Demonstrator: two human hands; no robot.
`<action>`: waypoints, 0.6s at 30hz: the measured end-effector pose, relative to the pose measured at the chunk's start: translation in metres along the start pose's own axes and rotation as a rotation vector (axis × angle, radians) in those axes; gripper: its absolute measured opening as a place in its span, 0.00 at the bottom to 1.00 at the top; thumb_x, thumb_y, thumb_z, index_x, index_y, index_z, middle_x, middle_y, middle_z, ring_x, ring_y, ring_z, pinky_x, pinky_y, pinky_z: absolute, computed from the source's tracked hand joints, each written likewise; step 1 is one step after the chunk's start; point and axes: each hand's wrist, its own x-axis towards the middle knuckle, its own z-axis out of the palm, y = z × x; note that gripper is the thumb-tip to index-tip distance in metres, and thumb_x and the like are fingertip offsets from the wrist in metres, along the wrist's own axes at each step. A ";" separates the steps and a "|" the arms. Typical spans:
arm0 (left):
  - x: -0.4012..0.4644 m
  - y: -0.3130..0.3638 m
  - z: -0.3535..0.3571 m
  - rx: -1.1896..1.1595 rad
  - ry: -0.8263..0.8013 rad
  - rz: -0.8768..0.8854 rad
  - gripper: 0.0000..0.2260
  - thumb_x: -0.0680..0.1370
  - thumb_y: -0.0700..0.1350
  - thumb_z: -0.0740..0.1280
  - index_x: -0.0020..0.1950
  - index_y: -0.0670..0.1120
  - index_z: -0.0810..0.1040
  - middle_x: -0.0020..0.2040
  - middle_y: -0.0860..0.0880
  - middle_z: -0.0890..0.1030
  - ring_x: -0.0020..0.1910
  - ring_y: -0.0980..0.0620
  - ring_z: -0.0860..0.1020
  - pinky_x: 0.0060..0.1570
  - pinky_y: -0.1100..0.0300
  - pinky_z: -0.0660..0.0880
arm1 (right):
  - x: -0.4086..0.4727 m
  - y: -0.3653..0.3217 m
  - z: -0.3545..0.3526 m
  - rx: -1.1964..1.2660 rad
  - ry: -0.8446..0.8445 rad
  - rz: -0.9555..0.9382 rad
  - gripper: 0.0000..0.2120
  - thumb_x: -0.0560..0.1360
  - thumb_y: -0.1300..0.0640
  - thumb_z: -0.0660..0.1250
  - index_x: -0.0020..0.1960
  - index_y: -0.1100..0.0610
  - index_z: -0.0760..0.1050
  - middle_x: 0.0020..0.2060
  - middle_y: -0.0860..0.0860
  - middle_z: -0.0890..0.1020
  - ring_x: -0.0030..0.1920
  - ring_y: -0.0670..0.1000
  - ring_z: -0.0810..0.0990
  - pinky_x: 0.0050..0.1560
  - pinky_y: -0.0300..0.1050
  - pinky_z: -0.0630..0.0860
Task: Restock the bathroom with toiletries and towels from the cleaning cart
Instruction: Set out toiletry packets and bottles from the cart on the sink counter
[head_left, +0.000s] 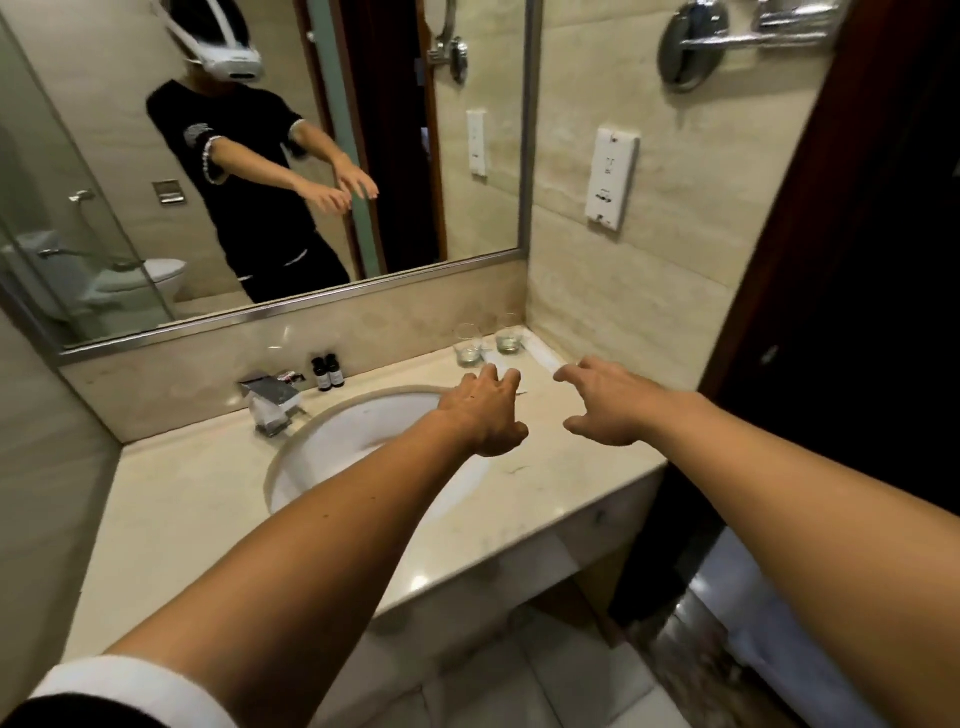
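Two bare forearms reach from 6 o'clock toward the cream marble vanity counter (208, 519). The left hand (480, 415) hovers over the right rim of the single white oval undermount basin (363, 431), fingers spread and loosely curled, holding nothing. The right hand (605, 402), at 3 o'clock of the left, is likewise spread with fingers apart, holding nothing, above bare counter.

Just beyond the left fingertips lies one flat white paper mat (511, 371). At 12 o'clock of the hands, in the counter's far right corner, stand two clear glass tumblers (469, 345), upright, side by side but apart; whether they hold anything cannot be told.

At 10 o'clock, behind the basin, stand two small dark toiletry bottles with pale labels (328, 372), touching or nearly so, just right of one chrome angular tap (272, 402).

One framed wall mirror (291, 306) hangs above. One white wall socket plate (611, 179) is at 1 o'clock.
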 end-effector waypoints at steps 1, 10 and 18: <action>0.001 0.011 -0.002 0.010 0.003 0.022 0.25 0.78 0.54 0.64 0.71 0.46 0.63 0.69 0.42 0.68 0.65 0.39 0.69 0.59 0.46 0.72 | -0.009 0.009 -0.002 0.007 0.012 0.021 0.30 0.77 0.48 0.65 0.77 0.48 0.59 0.68 0.51 0.66 0.68 0.57 0.68 0.65 0.53 0.71; 0.031 0.137 -0.015 0.004 0.007 0.247 0.25 0.77 0.54 0.67 0.68 0.44 0.65 0.66 0.41 0.71 0.62 0.38 0.73 0.58 0.48 0.71 | -0.083 0.111 -0.018 0.047 0.007 0.183 0.32 0.76 0.49 0.67 0.77 0.49 0.59 0.68 0.53 0.67 0.66 0.58 0.72 0.62 0.54 0.74; 0.061 0.269 -0.023 0.002 0.015 0.409 0.27 0.77 0.55 0.66 0.71 0.46 0.63 0.66 0.43 0.71 0.64 0.39 0.72 0.59 0.48 0.71 | -0.152 0.226 -0.025 0.078 0.043 0.353 0.32 0.77 0.50 0.67 0.78 0.49 0.58 0.69 0.53 0.68 0.62 0.57 0.75 0.55 0.51 0.77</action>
